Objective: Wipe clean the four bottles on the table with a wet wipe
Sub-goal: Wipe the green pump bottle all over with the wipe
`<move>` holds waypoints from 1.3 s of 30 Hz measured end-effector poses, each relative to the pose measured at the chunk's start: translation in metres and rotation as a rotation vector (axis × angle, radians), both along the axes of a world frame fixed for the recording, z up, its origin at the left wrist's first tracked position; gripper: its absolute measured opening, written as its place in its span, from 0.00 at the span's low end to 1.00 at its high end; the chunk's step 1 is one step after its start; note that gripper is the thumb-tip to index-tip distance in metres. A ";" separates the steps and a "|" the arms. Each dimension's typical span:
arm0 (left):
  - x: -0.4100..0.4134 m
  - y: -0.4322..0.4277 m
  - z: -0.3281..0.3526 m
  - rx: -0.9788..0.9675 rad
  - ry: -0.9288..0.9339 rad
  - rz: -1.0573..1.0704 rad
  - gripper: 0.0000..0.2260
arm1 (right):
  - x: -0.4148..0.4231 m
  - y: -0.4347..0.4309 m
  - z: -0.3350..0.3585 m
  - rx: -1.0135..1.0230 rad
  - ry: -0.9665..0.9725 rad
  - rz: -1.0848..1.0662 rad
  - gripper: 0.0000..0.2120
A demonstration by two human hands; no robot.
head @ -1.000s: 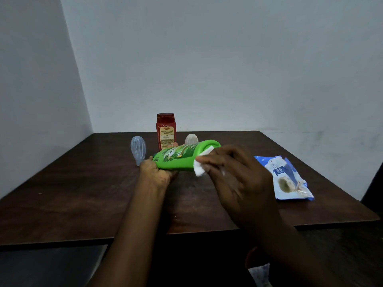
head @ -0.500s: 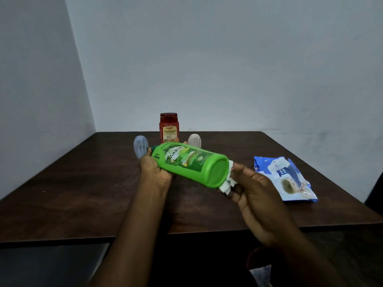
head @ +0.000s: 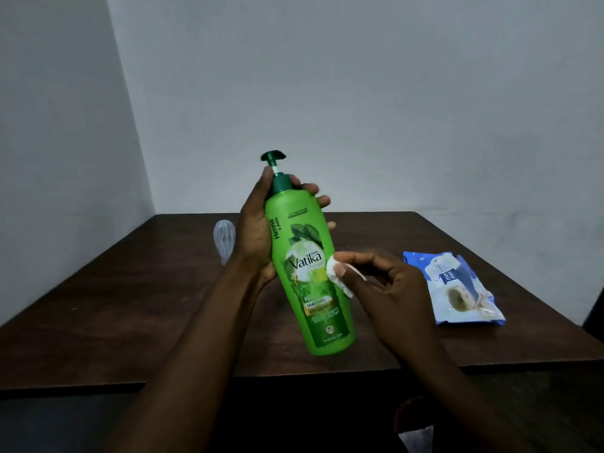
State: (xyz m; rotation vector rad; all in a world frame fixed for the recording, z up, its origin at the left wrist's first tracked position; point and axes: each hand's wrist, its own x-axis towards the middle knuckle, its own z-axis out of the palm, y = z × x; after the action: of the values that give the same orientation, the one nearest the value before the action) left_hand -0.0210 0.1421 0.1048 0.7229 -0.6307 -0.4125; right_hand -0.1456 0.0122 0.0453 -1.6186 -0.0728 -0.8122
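Observation:
A tall green shampoo bottle (head: 310,273) with a dark green pump stands nearly upright in the air above the table, its base tilted toward me. My left hand (head: 258,233) grips its upper half from behind, fingers wrapped round the shoulder. My right hand (head: 389,289) pinches a small white wet wipe (head: 338,277) and presses it against the label on the bottle's right side. A clear small bottle (head: 224,237) stands on the table behind my left hand. The red bottle and the other pale bottle are hidden behind the green one and my hand.
A blue and white wet-wipe pack (head: 457,289) lies on the right of the dark wooden table (head: 130,305). Pale walls meet in a corner behind the table. The table's near edge runs below my forearms.
The green bottle has swung from lying sideways, base toward me, to nearly upright with its pump on top. My right hand moved the wipe from the base up to the label.

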 end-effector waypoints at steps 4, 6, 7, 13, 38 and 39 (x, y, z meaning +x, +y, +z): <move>-0.002 -0.005 0.000 0.022 -0.121 0.008 0.18 | 0.022 -0.001 0.012 -0.031 -0.081 -0.052 0.06; 0.000 -0.007 -0.001 0.028 -0.158 0.029 0.17 | 0.032 -0.003 0.020 -0.057 -0.109 -0.072 0.07; 0.002 -0.008 -0.001 0.037 -0.172 0.045 0.17 | 0.037 -0.004 0.025 -0.066 -0.127 -0.082 0.07; 0.005 -0.008 -0.004 0.204 -0.257 0.174 0.19 | 0.054 -0.003 0.047 -0.100 -0.240 -0.091 0.08; -0.013 -0.016 -0.082 0.492 -0.390 0.572 0.16 | 0.037 0.000 0.032 -0.648 -0.505 -0.436 0.09; -0.013 -0.016 -0.082 0.492 -0.403 0.590 0.15 | 0.037 0.001 0.030 -0.682 -0.530 -0.441 0.10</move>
State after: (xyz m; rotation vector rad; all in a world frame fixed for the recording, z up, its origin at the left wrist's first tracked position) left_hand -0.0340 0.1260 0.0231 1.4344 -0.6606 0.1433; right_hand -0.1087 0.0132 0.0751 -2.0355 -0.4167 -1.6804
